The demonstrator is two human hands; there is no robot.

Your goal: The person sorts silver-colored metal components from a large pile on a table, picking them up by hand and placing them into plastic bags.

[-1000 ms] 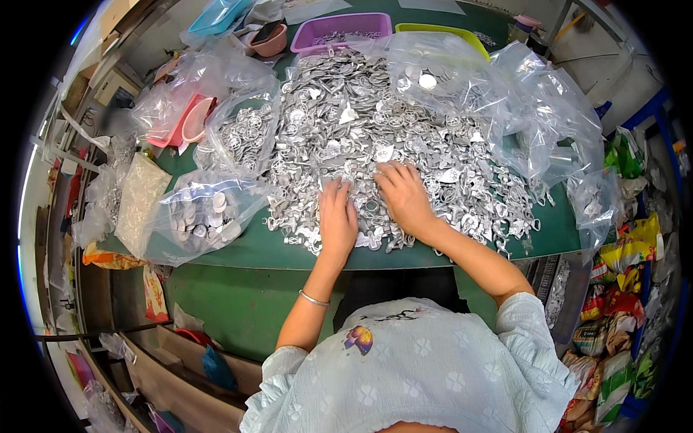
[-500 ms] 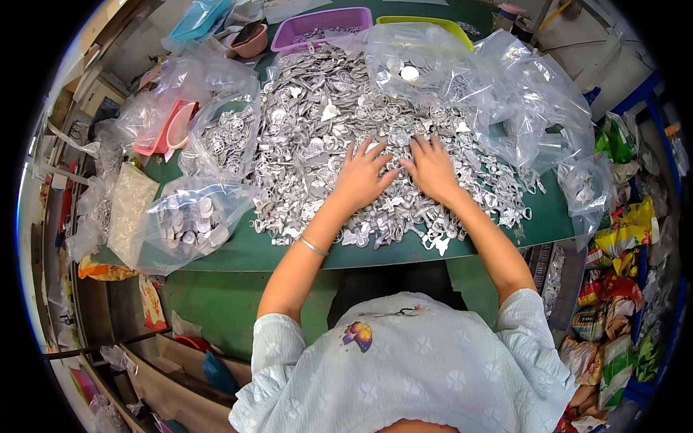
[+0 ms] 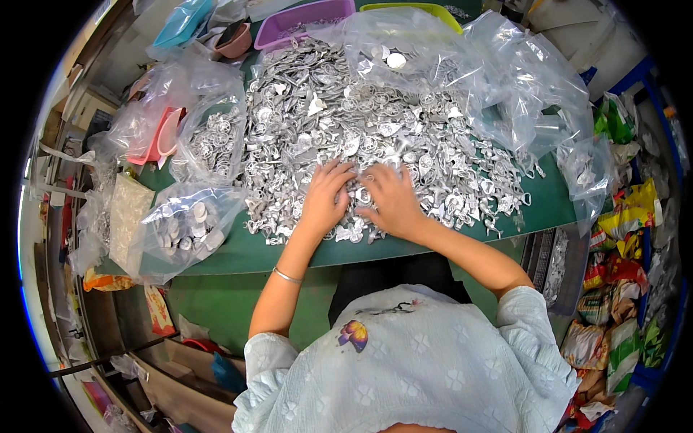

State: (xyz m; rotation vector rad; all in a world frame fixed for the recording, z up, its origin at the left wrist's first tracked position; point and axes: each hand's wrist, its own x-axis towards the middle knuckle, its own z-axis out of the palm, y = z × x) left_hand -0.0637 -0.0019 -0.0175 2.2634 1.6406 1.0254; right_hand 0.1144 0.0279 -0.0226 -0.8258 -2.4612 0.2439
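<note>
A wide heap of small silver metal charms, many ring-shaped or cut-out, covers the middle of the green table. My left hand lies on the near part of the heap, fingers bent and slightly apart over the pieces. Close beside it, my right hand rests on the charms with its thumb spread from its slightly blurred fingers. Neither hand visibly grips a piece, though the fingertips are partly lost among the charms.
Clear plastic bags lie at both sides, one holding round silver discs. Red scoops lie at the left. A purple tray and a yellow-green tray stand at the back. Colourful packages fill a blue rack at the right.
Both hands have drawn nearer to me and toward the left across the heap. The right forearm now slants more sideways. The whole view has shifted slightly.
</note>
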